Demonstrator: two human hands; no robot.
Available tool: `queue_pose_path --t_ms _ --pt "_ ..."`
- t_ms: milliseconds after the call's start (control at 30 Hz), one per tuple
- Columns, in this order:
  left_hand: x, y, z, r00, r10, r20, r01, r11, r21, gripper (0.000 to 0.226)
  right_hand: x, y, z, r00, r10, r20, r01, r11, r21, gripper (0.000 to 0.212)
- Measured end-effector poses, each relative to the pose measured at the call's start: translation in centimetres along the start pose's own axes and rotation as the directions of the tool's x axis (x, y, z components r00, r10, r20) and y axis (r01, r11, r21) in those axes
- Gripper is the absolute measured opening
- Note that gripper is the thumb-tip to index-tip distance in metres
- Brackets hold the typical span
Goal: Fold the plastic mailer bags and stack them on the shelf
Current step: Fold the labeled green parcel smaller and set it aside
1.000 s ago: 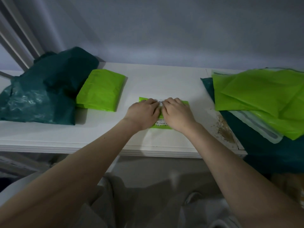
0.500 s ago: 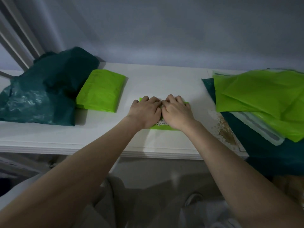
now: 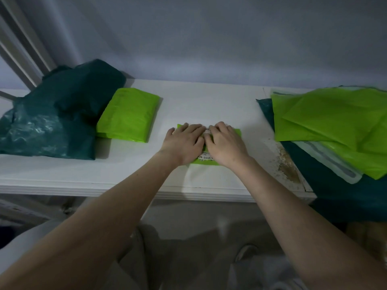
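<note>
A small folded lime-green mailer bag (image 3: 237,131) with a white barcode label lies on the white shelf (image 3: 125,170), mostly covered by my hands. My left hand (image 3: 184,142) and my right hand (image 3: 225,143) lie side by side on top of it, palms down, fingers pressing it flat. A folded lime-green mailer (image 3: 128,115) sits to the left on the shelf. Unfolded lime-green mailers (image 3: 335,120) are piled at the right.
Crumpled dark teal bags (image 3: 56,116) fill the shelf's left end. Another dark teal bag (image 3: 345,195) and a pale translucent bag (image 3: 326,164) lie under the right pile. A brown stain (image 3: 288,168) marks the shelf's right end. The wall stands close behind.
Both hands have slid slightly forward over the small green mailer, and their fingers have spread a little; the mailer stays in place.
</note>
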State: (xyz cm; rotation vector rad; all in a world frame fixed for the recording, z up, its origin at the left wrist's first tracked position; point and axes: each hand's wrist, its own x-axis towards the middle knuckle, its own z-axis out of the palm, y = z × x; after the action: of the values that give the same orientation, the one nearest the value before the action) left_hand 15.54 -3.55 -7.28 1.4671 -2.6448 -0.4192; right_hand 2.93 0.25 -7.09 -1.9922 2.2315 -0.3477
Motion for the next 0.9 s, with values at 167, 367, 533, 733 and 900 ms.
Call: queue_pose_path --t_ms 167,367,533,733,900 --pt "-0.2 0.0 -0.3 0.999 -0.036 0.011 0.037 0.996 -0.078 0.055 -0.3 0.1 0.1 0.999 0.046 -0.008 -0.045 0.998 0.048 0.04" --pt "-0.2 -0.4 -1.0 0.997 -0.08 0.021 0.082 0.98 -0.183 0.069 -0.5 1.6 -1.0 0.986 0.166 0.03 -0.167 0.985 0.044 0.05" --pt "-0.2 -0.7 -0.5 0.992 -0.089 0.092 0.11 0.96 -0.256 0.068 -0.9 2.2 -0.7 0.984 0.153 0.09 -0.159 0.985 0.065 0.054" --pt "-0.4 -1.0 -1.1 0.992 -0.066 0.106 0.105 0.897 -0.429 0.063 -1.6 2.4 -0.7 0.987 0.071 0.146 -0.071 0.997 -0.005 0.06" --pt "-1.1 -2.6 -1.9 0.998 -0.014 -0.058 -0.017 0.862 -0.506 0.042 -2.2 1.3 -1.9 0.995 -0.084 -0.055 0.079 0.993 -0.089 0.05"
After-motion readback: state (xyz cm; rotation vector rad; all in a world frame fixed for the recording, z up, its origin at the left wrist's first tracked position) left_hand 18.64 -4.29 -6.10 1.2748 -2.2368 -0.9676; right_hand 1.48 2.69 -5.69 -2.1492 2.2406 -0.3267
